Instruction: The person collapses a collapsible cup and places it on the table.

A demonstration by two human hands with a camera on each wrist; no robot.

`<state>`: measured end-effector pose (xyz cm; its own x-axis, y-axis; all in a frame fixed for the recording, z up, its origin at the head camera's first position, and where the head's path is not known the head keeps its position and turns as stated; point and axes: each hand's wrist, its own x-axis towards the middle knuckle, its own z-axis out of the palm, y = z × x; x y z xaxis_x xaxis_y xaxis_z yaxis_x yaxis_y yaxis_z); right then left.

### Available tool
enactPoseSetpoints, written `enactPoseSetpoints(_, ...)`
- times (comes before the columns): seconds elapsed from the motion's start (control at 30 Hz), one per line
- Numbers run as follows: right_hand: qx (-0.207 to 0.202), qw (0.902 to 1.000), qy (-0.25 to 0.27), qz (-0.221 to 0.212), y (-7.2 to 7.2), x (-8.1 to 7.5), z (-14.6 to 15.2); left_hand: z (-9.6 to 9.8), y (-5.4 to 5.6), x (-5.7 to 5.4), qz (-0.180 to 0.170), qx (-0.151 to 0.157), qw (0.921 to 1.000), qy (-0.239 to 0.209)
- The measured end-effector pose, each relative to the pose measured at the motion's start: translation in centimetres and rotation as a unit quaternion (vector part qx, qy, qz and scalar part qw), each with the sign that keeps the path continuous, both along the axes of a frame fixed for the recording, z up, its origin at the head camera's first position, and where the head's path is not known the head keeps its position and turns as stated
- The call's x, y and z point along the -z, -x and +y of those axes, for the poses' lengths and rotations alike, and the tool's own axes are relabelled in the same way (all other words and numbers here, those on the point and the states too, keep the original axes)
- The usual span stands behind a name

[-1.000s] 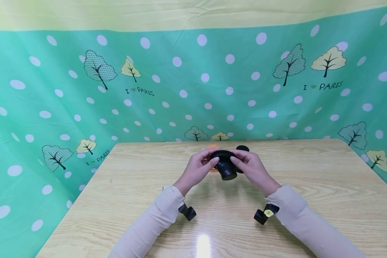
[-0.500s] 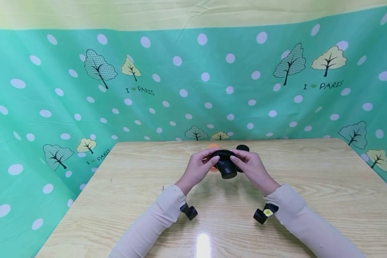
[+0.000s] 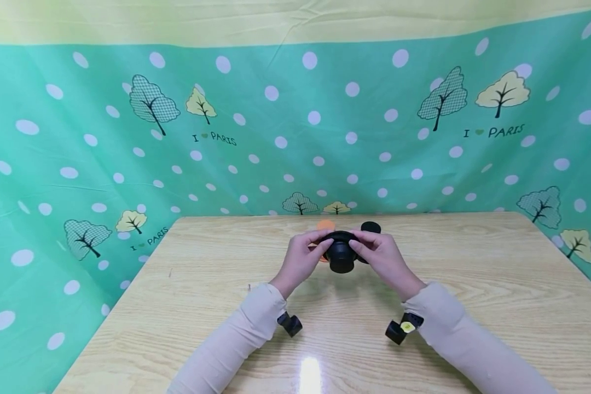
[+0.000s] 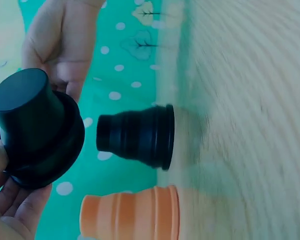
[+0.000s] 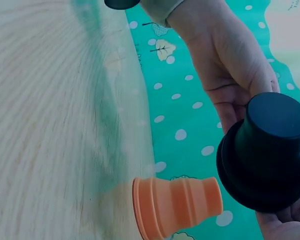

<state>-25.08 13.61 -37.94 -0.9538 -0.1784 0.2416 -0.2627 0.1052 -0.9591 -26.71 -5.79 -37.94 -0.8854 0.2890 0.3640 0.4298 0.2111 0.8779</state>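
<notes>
Between both hands a black collapsible cup point(image 3: 341, 257) hangs above the table, its wide rim away from me and its narrow end facing down and toward me. My left hand point(image 3: 302, 257) pinches the rim on the left side, thumb on the near face. On the opposite side my right hand point(image 3: 381, 260) grips the same rim with thumb and fingers. Behind it an orange ribbed cup point(image 4: 130, 214) stands with its wide rim down on the table, and a second black cup point(image 4: 135, 137) stands likewise to its right. In the head view the hands partly cover both.
The wooden table point(image 3: 202, 306) runs back to a green dotted curtain point(image 3: 256, 120). Black wrist cameras point(image 3: 291, 324) hang beneath both wrists, low over the tabletop.
The held cup's narrow end has swung a little left, so it now points nearly straight at me, and a stepped ring shows around it. Both hands keep almost the same place.
</notes>
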Motion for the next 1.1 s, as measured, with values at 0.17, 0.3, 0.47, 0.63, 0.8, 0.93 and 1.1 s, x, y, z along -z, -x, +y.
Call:
enactPoseSetpoints(0.17,-0.008,1.0000,-0.003,-0.002,0.0,0.0,0.1,0.0,-0.1,-0.2,-0.020,0.006,0.9998,-0.003)
enactPoseSetpoints(0.3,-0.003,0.9999,-0.014,-0.007,0.0,0.1,0.3,-0.2,0.1,-0.2,-0.041,0.025,0.9988,-0.001)
enactPoseSetpoints(0.47,0.004,0.9995,-0.023,-0.019,0.1,0.1,0.6,-0.4,0.4,0.3,-0.060,0.044,0.9972,-0.006)
enactPoseSetpoints(0.63,0.001,0.9991,-0.024,-0.036,0.3,0.3,0.8,-0.4,0.4,0.1,-0.076,0.041,0.9962,-0.014)
enactPoseSetpoints(0.8,-0.037,0.9976,-0.020,-0.055,0.3,0.8,0.9,-0.4,0.2,-0.2,-0.077,0.042,0.9958,-0.025)
enactPoseSetpoints(0.93,-0.063,0.9964,-0.010,-0.055,0.3,1.1,1.0,-0.5,0.1,-0.3,-0.079,0.056,0.9950,-0.023)
enactPoseSetpoints(1.1,-0.060,0.9971,0.007,-0.047,0.2,1.0,0.8,-0.6,0.1,-0.3,-0.079,0.078,0.9936,-0.022)
